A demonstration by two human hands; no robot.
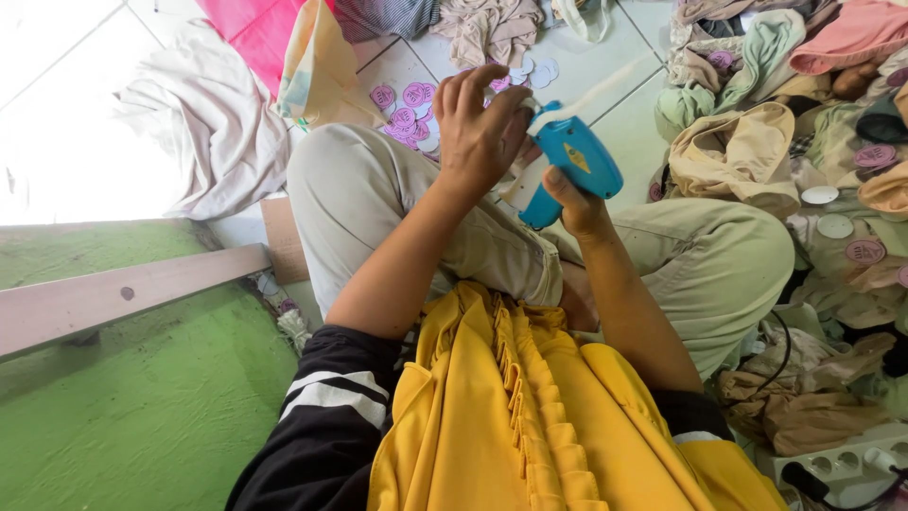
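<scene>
A pale tiled floor spreads out under a seated person, with a green-painted wall and a plain wooden batten on the left. Soft heaps of fabric in beige, sage and salmon crowd the right side, limp and creased, and a pink cloth lies at the top. Small round purple tags are scattered flat on the tiles ahead of the knees, close enough to reach without rising.

The person sits cross-legged in khaki trousers, so the lap serves as a working surface. The right hand has its grip closed around the handle of a blue hot glue gun, a smooth hard plastic body with a yellow patch on its side, held raised above the knees between both hands. A whitish glue stick juts from its back end, blurred. The left hand curls over the nozzle end, fingers bent and closed on something small and pale that I cannot make out clearly; it may be a tag or a scrap of cloth pressed at the tip. Holding it that near lets the piece meet the nozzle directly.

A yellow ruffled garment drapes down the chest, pleated along its middle. A white power strip lies at the lower right with a black plug in it.
</scene>
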